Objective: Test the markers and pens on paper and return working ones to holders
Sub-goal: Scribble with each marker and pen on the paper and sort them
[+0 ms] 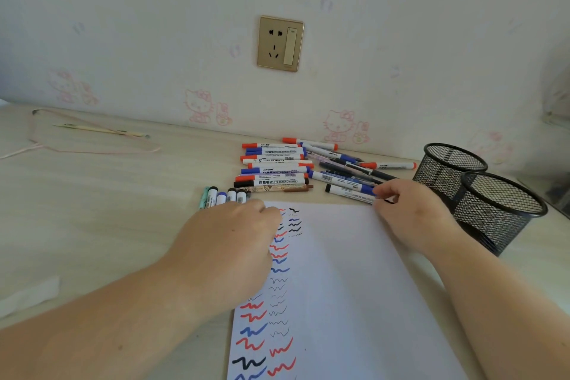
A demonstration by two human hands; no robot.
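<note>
A white paper sheet (pixel 354 287) with red, blue and black test squiggles lies in front of me. Behind it is a pile of whiteboard markers and pens (pixel 274 166). My right hand (pixel 410 213) pinches the blue end of a white marker (pixel 351 191) lying at the paper's far right corner. My left hand (pixel 234 234) rests knuckles-up on the paper's far left corner. It covers the near ends of a row of several markers (pixel 225 195), and its fingers are hidden. Two black mesh holders (pixel 453 170) (pixel 499 213) stand to the right.
The desk ends at a wall with a gold socket (pixel 280 43). A pink cord (pixel 92 149) and a thin pencil (pixel 101 130) lie at the far left. A white tissue (pixel 27 296) sits near the left edge.
</note>
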